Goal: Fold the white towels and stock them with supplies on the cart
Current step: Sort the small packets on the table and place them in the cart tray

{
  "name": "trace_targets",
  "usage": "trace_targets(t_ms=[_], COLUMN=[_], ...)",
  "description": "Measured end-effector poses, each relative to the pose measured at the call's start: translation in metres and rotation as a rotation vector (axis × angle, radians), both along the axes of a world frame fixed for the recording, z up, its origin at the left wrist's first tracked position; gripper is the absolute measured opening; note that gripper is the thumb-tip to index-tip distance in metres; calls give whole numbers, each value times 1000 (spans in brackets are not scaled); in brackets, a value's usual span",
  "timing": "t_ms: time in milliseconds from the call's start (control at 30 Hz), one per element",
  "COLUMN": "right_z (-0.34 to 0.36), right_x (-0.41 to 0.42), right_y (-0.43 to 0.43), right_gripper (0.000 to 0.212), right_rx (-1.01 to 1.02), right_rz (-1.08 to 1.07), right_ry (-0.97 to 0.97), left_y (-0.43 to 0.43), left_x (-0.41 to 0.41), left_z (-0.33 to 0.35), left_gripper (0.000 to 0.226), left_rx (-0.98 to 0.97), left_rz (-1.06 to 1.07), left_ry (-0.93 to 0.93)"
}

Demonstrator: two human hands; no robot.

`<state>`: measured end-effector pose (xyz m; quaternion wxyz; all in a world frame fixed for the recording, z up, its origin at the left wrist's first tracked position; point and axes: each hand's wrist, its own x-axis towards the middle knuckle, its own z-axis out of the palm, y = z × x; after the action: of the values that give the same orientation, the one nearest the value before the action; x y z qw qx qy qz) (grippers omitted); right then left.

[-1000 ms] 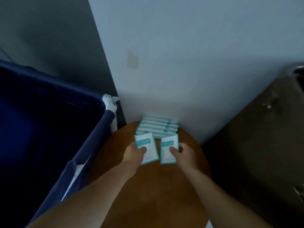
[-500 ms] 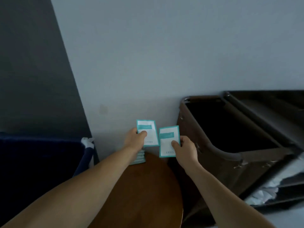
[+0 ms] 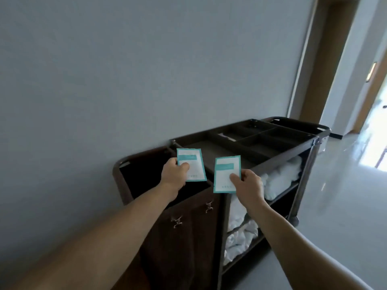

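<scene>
A plain grey-blue wall [image 3: 104,80] fills the left and upper view. A glossy pale floor [image 3: 345,195] runs off to the right toward a bright doorway [image 3: 374,143]. Against the wall stands a dark brown housekeeping cart [image 3: 278,143], whose top is a tray split into several compartments. One far compartment holds a small pale item [image 3: 226,136] too unclear to name. A deep fabric bag [image 3: 188,237] hangs open at the cart's near end. White towels [image 3: 280,174] lie bunched on the open shelves beneath the tray, with more on the lower shelves.

Both bare forearms reach forward from the bottom of the view. The left hand [image 3: 174,172] pinches a white packet with teal border [image 3: 193,164] by its lower left part, with the thumb on the front and the fingers curled behind. It is held upright above the far rim of the bag, where the bag meets the tray. The right hand [image 3: 249,185] pinches a second teal-edged packet [image 3: 225,174] at its lower right, also with the thumb on the front. This one is slightly lower and sits in front of the tray's near corner. The two packets are side by side, apart, faces toward the camera. Two small metal clasps [image 3: 209,206] show on the bag's front.
</scene>
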<state>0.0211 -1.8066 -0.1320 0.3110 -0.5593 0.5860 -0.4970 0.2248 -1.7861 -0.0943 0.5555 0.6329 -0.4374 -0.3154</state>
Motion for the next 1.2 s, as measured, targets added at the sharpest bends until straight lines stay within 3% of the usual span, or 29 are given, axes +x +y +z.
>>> trace_targets(t_ms=[133,433,800,967,1200], right_z=[4,5,22,34,42], right_x=[-113,-265,-312,-313,-298], right_y=[-35,-109,-293,-395,-528], right_gripper=[12,2,16,25,18], right_rx=[14,23,-6,52,84], right_rz=[-115,-244,-217,-141,24], right_ry=[21,56,13,-3,10], left_y=[-53,-162,-377,-473,-554], left_x=[-103,-255,-311,-305,-282], left_z=[4,-1,-14,-8,-14], left_gripper=[22,6,13,14,11], left_rx=[-4,18,-9,-28,17], left_rz=[-125,-240,-187,-118,-15], left_ry=[23,77,215,179,140])
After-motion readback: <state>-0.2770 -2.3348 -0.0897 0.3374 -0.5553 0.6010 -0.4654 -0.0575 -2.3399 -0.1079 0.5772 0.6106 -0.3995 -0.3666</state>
